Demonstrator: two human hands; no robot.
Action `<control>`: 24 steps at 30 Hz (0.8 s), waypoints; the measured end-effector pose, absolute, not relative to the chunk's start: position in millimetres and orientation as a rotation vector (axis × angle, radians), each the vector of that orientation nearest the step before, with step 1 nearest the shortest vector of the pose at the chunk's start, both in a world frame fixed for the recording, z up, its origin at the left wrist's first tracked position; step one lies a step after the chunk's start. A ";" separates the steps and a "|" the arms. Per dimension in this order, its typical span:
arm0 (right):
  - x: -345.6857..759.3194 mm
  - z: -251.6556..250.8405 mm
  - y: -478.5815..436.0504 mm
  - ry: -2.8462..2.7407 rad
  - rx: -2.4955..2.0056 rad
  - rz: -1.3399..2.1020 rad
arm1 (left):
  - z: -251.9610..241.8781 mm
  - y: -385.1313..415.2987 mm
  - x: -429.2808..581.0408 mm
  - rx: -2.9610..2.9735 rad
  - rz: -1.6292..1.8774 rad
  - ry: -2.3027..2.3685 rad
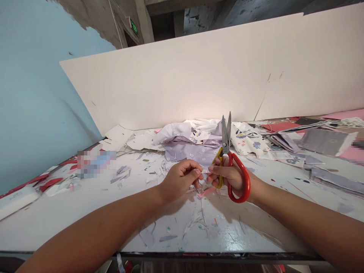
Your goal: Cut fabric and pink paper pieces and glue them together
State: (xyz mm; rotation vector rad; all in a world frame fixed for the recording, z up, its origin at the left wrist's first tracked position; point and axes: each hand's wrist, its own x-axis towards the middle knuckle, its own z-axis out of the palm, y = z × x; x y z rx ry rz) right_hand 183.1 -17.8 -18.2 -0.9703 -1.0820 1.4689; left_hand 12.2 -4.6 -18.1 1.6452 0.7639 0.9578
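**Inspector:** State of the fingers?

**Recorder:** The left hand is closed, its thumb and fingertips pinching a small pale scrap, too small to identify. The right hand is clenched around the red-handled scissors, its fingers curled and reaching close to the scrap. A yellow piece lies along those fingers; whether it belongs to the scissors, I cannot tell.

**Inspector:** Position of the scissors?

**Recorder:** Held above the white table, centred and nearer the near edge, steel blades pointing toward the far edge, barely parted.

**Inspector:** Items nearby?

**Recorder:** A pink strip lies just below the hands, among scattered paper cuttings. Toward the far edge sits bunched lavender fabric, beside floral fabric.

**Inspector:** Corners?

**Recorder:** Grey-covered stacks occupy the far right corner, with pink sheets at the right edge. Red paper pieces lie along the left edge. A pale board stands beyond the far edge.
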 end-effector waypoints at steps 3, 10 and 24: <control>185.7 -17.5 -16.2 -1.109 -0.991 1.385 | -17.2 -4.5 12.3 1.625 0.979 0.817; 191.3 -19.3 -13.6 -1.265 -1.159 1.167 | -10.4 -4.8 10.8 1.603 0.934 0.880; 173.1 -8.4 -34.5 -1.550 -1.169 1.193 | -3.5 -4.2 14.7 1.689 0.402 0.811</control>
